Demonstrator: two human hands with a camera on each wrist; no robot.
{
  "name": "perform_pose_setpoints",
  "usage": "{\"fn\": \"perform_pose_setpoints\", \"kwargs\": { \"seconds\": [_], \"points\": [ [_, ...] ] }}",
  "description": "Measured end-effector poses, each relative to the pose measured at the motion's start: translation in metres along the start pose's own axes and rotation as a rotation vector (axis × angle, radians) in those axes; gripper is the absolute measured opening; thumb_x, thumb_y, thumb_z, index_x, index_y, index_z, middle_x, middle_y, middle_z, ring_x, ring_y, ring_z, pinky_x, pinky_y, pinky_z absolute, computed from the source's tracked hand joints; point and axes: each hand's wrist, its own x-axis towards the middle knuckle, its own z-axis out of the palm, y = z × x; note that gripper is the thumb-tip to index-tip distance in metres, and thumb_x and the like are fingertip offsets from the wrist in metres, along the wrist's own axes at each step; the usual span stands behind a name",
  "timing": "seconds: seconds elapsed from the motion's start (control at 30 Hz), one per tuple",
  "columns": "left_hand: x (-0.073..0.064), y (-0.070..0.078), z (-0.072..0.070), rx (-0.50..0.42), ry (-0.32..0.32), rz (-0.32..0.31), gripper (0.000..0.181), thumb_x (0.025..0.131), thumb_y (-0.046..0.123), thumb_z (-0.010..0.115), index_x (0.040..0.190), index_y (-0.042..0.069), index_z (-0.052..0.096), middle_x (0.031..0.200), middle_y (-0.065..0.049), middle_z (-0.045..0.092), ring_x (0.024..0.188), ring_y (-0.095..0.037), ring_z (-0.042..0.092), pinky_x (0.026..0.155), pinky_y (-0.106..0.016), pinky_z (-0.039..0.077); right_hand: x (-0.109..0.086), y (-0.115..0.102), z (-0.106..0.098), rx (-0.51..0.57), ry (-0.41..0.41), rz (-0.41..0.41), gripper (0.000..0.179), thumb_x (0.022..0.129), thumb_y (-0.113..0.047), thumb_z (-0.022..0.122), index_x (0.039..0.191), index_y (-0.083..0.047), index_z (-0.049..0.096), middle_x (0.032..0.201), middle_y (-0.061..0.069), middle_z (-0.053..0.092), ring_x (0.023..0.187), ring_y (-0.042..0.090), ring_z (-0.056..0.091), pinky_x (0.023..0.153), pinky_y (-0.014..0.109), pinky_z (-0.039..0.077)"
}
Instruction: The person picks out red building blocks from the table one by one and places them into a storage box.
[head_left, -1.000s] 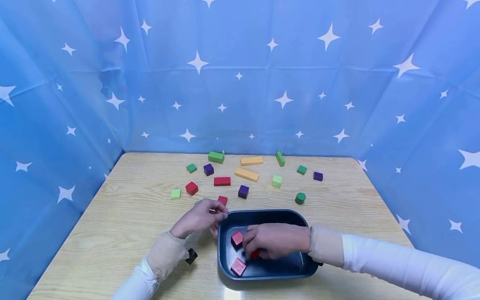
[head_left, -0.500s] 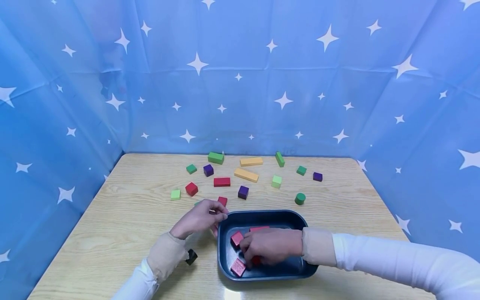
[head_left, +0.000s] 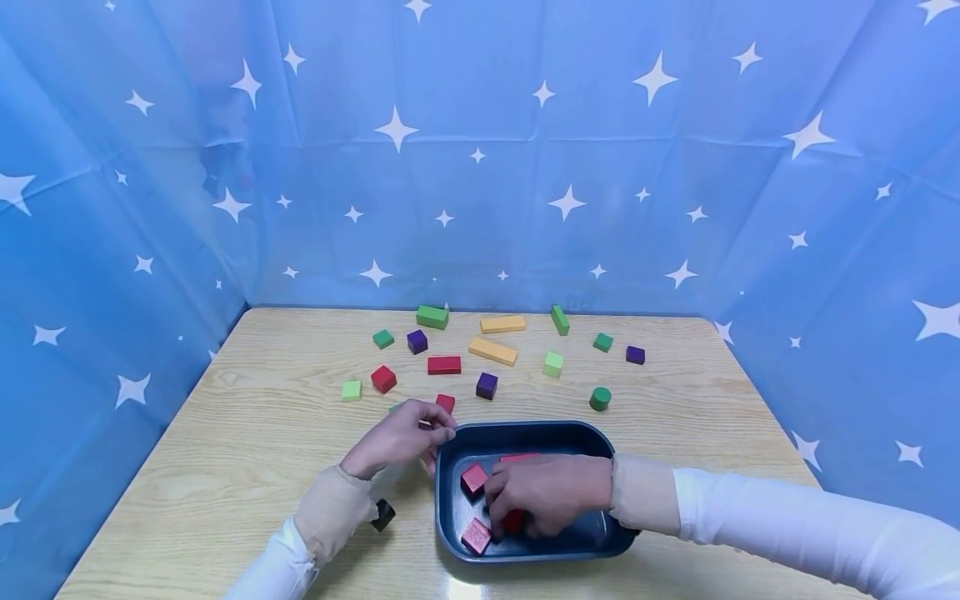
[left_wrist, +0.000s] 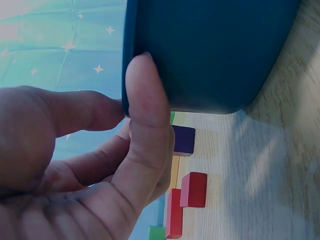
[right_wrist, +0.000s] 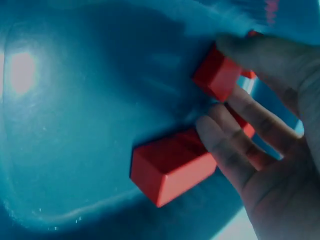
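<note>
Across the wooden table [head_left: 187,483], left to right: light green block [head_left: 351,391], red cube [head_left: 384,379], red bar [head_left: 444,365], purple cube [head_left: 487,385], green cylinder [head_left: 600,398], all beyond the dark blue tray [head_left: 570,546]. Two pinkish-red cubes [head_left: 476,536] in the tray's left part; right hand [head_left: 549,493] hides much of the middle from above. Left hand [head_left: 401,435]: digits nearly together, pinching the tray's left rim. Right hand: thumb and finger clamped on a small red block [right_wrist: 218,72] inside the tray; other fingertips by a long red block [right_wrist: 172,167], contact unclear. Left hand slants in from lower left; right hand enters over the right side, back upward, fingers leftward and down
</note>
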Motion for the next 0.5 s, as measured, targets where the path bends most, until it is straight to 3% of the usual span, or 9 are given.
{"fn": "perform_pose_setpoints", "kwargs": {
  "seconds": [0.13, 0.5],
  "points": [
    [-0.001, 0.000, 0.000, -0.003, 0.002, -0.002, 0.013, 0.102, 0.010, 0.061, 0.107, 0.003, 0.071, 0.092, -0.010, 0.063, 0.059, -0.016, 0.063, 0.063, -0.039, 0.063, -0.008, 0.001, -0.005, 0.054, 0.007, 0.031, 0.045, 0.085, -0.026, 0.085, 0.125, -0.039, 0.069, 0.129, -0.016, 0.062, 0.106, 0.001, 0.048, 0.087, 0.013, 0.047],
    [-0.002, 0.002, -0.001, 0.004, -0.003, -0.001, 0.014, 0.102, 0.011, 0.062, 0.107, 0.002, 0.071, 0.093, -0.011, 0.063, 0.059, -0.017, 0.064, 0.064, -0.040, 0.063, -0.036, -0.001, -0.011, 0.199, 0.181, 0.052, 0.056, 0.088, -0.037, 0.081, 0.139, -0.038, 0.058, 0.152, -0.008, 0.050, 0.132, 0.009, 0.048, 0.106, 0.030, 0.052]
  ]
}}
